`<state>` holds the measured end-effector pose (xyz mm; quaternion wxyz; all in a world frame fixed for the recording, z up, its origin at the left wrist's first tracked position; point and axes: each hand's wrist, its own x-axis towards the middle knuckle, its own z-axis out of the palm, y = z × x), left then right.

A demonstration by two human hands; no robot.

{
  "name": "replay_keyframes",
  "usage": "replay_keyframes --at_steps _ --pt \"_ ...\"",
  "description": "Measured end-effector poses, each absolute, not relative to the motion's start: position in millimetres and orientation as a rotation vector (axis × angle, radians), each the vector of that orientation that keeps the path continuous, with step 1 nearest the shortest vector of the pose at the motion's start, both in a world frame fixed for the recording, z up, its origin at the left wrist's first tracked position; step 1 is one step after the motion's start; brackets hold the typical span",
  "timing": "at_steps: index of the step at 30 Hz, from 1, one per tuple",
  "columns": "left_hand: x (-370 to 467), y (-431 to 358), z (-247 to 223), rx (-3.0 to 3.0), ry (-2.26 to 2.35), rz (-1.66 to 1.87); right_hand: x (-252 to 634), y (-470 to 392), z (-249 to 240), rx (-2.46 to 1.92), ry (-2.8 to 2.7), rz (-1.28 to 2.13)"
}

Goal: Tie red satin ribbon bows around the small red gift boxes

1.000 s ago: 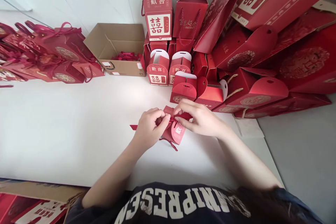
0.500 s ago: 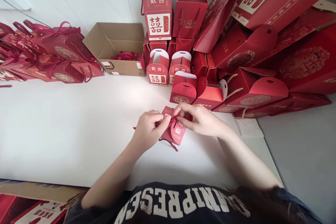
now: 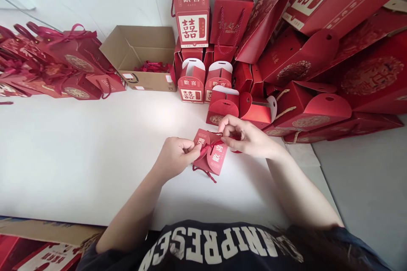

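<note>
A small red gift box (image 3: 208, 165) with white characters lies on the white table, a twisted cord handle (image 3: 204, 172) looping out at its near edge. Across its top runs a dark red ribbon (image 3: 210, 146), knotted or crossed at the middle; which of these I cannot tell. On the box's left, my left hand (image 3: 178, 156) pinches one part of the ribbon between thumb and finger. My right hand (image 3: 246, 139) grips the other part at the box's right upper corner, its fingers curled.
An open cardboard box (image 3: 149, 81) with red ribbons inside stands at the back. Red gift boxes (image 3: 192, 21) are stacked behind and to the right. More ribboned boxes (image 3: 79, 57) stand back left. Another carton (image 3: 47, 230) is at the lower left.
My hands have moved apart, left hand leftward and right hand rightward, and the ribbon is now stretched between them. More of the gift box's top shows.
</note>
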<state>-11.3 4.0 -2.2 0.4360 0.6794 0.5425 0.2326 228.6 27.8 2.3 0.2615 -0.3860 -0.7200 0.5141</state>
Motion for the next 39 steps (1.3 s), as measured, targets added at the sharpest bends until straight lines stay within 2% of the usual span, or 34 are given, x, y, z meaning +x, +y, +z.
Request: replay_keyframes --at_steps 8,14,21,29,35,39 --pt "-26.2 16.3 0.7 1.465 1.275 0.478 230.5 26.0 12.2 -1.146 -1.893 1.573" --pt "-25.6 17.0 1.6 1.327 1.136 0.382 225.7 22.4 10.7 -1.423 -1.902 1.455" --pt "-22.9 15.8 3.0 1.317 1.142 0.438 218.0 20.8 10.0 -1.289 -1.937 1.561" --pt "-25.5 15.0 4.1 1.500 1.167 0.387 223.4 25.1 9.4 -1.163 -2.224 1.094" --pt "-25.8 13.9 6.0 1.540 1.128 0.364 227.2 26.8 8.8 -1.272 -2.316 0.946" --pt "-32.3 16.3 6.1 1.544 1.092 0.279 225.2 19.5 13.6 -1.292 -2.297 0.971"
